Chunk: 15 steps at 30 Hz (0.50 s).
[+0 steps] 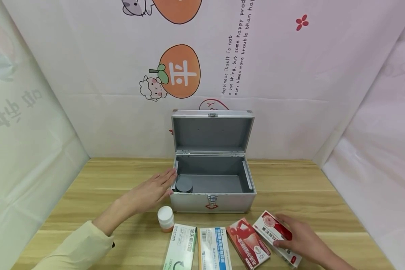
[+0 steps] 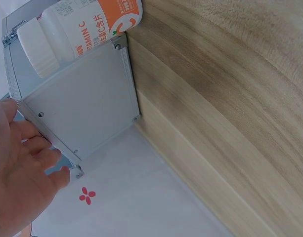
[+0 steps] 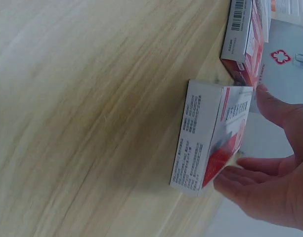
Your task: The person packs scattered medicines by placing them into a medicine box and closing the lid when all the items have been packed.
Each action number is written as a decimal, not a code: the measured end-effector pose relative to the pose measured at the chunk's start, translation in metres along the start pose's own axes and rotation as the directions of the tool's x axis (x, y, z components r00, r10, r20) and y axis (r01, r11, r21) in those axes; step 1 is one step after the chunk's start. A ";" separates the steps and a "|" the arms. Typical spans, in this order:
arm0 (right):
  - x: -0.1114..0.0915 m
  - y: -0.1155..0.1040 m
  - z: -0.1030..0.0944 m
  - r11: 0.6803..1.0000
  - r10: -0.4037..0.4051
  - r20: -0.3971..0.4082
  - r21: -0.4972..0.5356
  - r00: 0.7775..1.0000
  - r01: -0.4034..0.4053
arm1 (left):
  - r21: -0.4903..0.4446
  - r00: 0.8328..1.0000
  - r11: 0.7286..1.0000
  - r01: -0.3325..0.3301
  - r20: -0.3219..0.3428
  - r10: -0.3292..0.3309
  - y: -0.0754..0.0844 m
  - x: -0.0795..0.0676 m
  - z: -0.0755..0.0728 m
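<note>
An aluminium first-aid case [image 1: 212,202] stands with its lid raised. My left hand [image 1: 153,189] has its fingers straight over the case's left rim; the left wrist view shows the fingertips right at that edge. Below this hand is a white vitamin C bottle [image 1: 165,217] with an orange base. My right hand [image 1: 302,238] is over a white and red medicine box [image 1: 268,228], thumb toward one long side and fingers toward the other. In the right wrist view, the thumb and fingers [image 3: 240,180] are spread, close to the edges of this box [image 3: 225,128], which lies on the table.
A round dark grey container [image 1: 184,185] sits in the case's front left corner. Left of the right hand lie a red medicine box [image 1: 248,242], a white and blue box [image 1: 214,249] and a white and green box [image 1: 182,245]. A printed cloth [image 1: 276,123] hangs behind the wooden table [image 1: 121,172].
</note>
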State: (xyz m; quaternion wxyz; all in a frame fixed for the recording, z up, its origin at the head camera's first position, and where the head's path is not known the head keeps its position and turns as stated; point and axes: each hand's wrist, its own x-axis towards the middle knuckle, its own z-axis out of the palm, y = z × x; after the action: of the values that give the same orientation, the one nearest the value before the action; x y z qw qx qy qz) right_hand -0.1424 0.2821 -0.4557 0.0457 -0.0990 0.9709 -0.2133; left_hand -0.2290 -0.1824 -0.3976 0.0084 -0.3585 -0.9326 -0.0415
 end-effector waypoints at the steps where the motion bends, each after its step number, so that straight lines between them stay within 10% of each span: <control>1: 0.000 0.000 0.001 1.000 0.004 0.005 -0.007 1.000 -0.004 | 0.000 1.000 1.000 0.003 0.004 -0.003 0.000 0.000 0.000; 15: 0.004 -0.003 0.007 0.994 0.107 0.026 0.035 0.994 -0.108 | -0.002 1.000 1.000 0.004 0.004 -0.004 0.001 0.001 0.000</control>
State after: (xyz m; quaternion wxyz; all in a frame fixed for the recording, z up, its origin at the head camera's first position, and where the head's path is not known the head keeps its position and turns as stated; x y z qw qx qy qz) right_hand -0.1444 0.2754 -0.4609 0.0704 -0.0480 0.9702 -0.2268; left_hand -0.2291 -0.1812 -0.3974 0.0061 -0.3568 -0.9332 -0.0415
